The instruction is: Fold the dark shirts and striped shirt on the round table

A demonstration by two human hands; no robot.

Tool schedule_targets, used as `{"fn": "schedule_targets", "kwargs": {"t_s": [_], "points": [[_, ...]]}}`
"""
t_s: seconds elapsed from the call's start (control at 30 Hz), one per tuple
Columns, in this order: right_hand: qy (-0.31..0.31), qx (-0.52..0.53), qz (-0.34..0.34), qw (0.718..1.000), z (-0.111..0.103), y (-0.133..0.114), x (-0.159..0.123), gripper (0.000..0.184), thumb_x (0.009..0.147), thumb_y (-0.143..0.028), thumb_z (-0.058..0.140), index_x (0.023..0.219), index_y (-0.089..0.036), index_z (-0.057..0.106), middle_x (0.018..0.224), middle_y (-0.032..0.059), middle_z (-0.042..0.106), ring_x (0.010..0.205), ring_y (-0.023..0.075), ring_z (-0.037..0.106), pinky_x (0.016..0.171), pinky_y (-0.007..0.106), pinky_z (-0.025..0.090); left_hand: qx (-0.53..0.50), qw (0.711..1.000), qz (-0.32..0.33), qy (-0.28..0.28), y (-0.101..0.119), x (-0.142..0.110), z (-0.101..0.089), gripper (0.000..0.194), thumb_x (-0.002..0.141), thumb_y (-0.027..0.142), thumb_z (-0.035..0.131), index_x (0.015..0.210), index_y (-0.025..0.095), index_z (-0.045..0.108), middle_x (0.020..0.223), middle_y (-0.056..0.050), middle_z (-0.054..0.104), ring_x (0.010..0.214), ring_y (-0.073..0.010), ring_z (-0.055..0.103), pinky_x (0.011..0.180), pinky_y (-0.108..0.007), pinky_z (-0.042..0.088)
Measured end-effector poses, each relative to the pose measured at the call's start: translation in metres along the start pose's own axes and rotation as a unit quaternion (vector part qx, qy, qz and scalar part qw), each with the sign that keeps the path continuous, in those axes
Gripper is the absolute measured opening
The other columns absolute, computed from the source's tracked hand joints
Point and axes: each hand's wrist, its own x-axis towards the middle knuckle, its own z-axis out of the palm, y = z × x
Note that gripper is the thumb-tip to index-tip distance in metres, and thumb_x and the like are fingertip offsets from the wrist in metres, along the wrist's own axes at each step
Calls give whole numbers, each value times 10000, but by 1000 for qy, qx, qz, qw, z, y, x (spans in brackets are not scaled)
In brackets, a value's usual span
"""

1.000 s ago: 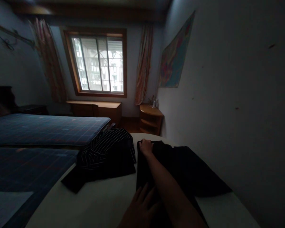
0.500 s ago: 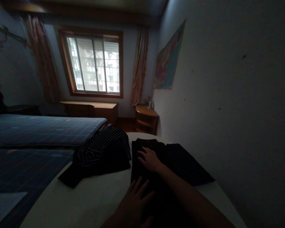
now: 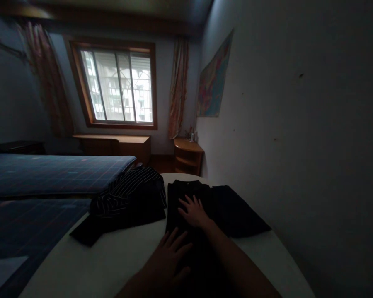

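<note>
A black garment with a collar-like far edge (image 3: 180, 188) lies flat on a round pale table (image 3: 118, 260). My right hand (image 3: 194, 211) rests on its upper part, palm down with the fingers spread. Nearer to me, my left hand (image 3: 169, 254) lies at the garment's left edge, its fingers stretched out and apart. Neither hand grips anything. To the right, touching or close beside the garment, is a dark navy folded cloth (image 3: 239, 213). A heap of dark clothing with white stripes (image 3: 133, 188) sits on the table's left side. Dim light hides the garment's lower part.
Left of the table is a bed with a blue checked cover (image 3: 56, 174). A wooden desk (image 3: 132, 140) stands under the window (image 3: 118, 85), and a corner shelf (image 3: 189, 145) is beside it. The white wall (image 3: 267, 174) rises close along the right.
My right hand has shifted slightly down the garment, its fingers spreading and pointing more upward. My left hand remains spread at the left edge. The whole view has swung slightly.
</note>
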Motion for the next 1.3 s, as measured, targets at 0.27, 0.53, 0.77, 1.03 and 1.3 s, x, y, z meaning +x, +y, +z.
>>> {"fn": "schedule_targets", "kwargs": {"t_s": [0.27, 0.53, 0.77, 1.03, 1.3], "points": [[17, -5, 25, 1000, 7, -1, 27, 584, 946, -605, 403, 1483, -375, 409, 1611, 32, 277, 1485, 385, 137, 1165, 591, 72, 33, 999, 15, -36, -30, 11, -19, 631, 938, 407, 536, 1524, 296, 328, 1622, -64, 208, 1489, -352, 121, 1171, -618, 170], [10, -1, 37, 999, 6, 7, 71, 595, 944, -617, 404, 1485, -369, 403, 1618, 34, 262, 1486, 378, 136, 1162, 595, 75, 62, 998, -6, -11, -52, 29, -33, 590, 935, 337, 529, 1501, 270, 376, 1604, -89, 266, 1479, -328, 204, 1172, -605, 184], [15, -15, 46, 999, 1, 15, 94, 593, 946, -615, 415, 1476, -348, 428, 1605, 53, 295, 1475, 383, 177, 1157, 592, 100, -2, 999, 28, -26, -37, 9, -24, 634, 930, 328, 563, 1519, 331, 327, 1619, -57, 225, 1483, -338, 181, 1167, -620, 205], [46, -62, -4, 997, -9, 1, 54, 538, 1002, -487, 354, 1418, -182, 509, 1543, 135, 397, 1402, 274, 372, 1142, 427, 257, -34, 996, 26, -72, -2, -20, -29, 682, 882, 361, 622, 1507, 255, 371, 1608, -109, 245, 1467, -407, 184, 1142, -642, 249], [-1, -24, -62, 998, -28, -18, -73, 484, 923, -394, 524, 1303, -108, 613, 1444, 172, 506, 1347, 284, 441, 1127, 377, 327, -32, 996, 64, -57, 23, -51, -42, 600, 755, 375, 745, 1319, 238, 592, 1456, -110, 502, 1327, -351, 459, 1070, -517, 415]]}}
